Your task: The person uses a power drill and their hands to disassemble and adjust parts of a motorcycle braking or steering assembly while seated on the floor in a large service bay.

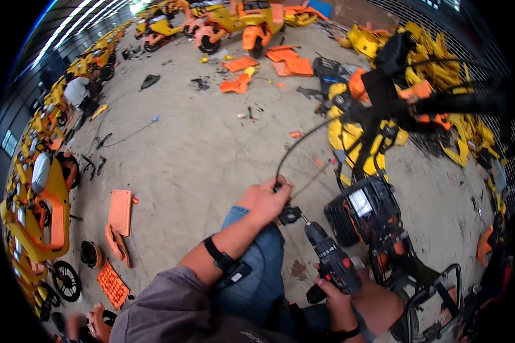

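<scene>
My left hand [268,197] is closed, pinching the end of a black cable [294,147] that curves up to the dark handlebar [435,106] of a stripped scooter frame on the right. Just below its fingers is a small black ring-shaped clamp [290,215], above my jeans-clad knee. My right hand [336,300] grips a black cordless drill [332,257] with red buttons. The drill's bit points up and left, its tip at or very near the clamp; I cannot tell whether they touch. A blurred skin-coloured shape [380,306] lies beside the drill's handle.
A black box-shaped part [360,208] sits on the frame, close right of the drill. Yellow and orange panels [357,140] pile up behind it. Yellow scooters [40,211] line the left, where a person [79,94] crouches. Orange panels [120,212] and a helmet [90,254] lie on the floor.
</scene>
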The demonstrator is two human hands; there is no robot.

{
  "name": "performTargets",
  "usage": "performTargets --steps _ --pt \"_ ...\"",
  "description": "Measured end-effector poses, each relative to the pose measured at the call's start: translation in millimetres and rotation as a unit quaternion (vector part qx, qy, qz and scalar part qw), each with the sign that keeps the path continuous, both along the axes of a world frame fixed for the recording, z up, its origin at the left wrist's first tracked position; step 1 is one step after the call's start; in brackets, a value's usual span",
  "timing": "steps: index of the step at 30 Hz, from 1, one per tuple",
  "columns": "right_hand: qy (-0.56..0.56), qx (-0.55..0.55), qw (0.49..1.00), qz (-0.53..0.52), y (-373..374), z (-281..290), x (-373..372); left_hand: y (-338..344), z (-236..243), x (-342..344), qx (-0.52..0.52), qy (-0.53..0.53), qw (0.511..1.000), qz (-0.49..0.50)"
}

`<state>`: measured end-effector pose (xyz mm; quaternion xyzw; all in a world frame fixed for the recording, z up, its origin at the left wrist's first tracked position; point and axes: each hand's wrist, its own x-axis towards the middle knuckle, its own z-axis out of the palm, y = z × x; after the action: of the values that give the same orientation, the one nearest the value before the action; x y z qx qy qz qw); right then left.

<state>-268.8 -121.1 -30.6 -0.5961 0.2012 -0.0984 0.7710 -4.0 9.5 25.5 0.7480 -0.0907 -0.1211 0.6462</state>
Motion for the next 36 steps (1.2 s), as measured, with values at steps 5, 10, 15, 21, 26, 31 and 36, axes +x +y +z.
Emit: performTargets --steps 5,10,15,21,26,31,36 --pt "-0.010 0.002 0.999 0.044 -4 13 -4 -2 -35 6 -0.086 0.029 0.996 0.003" --pt "-0.034 -0.034 0.998 0.030 -6 -3 -11 -11 -34 1 -0.181 0.075 0.981 0.000" --pt "-0.042 -0.153 0.986 0.055 -6 13 -11 -5 -47 13 -0.160 0.055 0.985 0.022" --pt "-0.048 -0.140 0.987 0.060 -5 6 -11 -6 -53 17 -0.142 0.029 0.989 0.031" --pt "0.003 -0.115 0.991 0.065 -2 19 -7 -5 -53 16 -0.107 0.004 0.993 0.040" --pt "-0.041 -0.173 0.980 0.095 -6 14 -5 -9 -49 13 -0.107 0.009 0.993 0.049" --pt "-0.059 -0.222 0.970 0.085 -6 12 -3 -6 -51 12 -0.082 -0.030 0.996 0.031"
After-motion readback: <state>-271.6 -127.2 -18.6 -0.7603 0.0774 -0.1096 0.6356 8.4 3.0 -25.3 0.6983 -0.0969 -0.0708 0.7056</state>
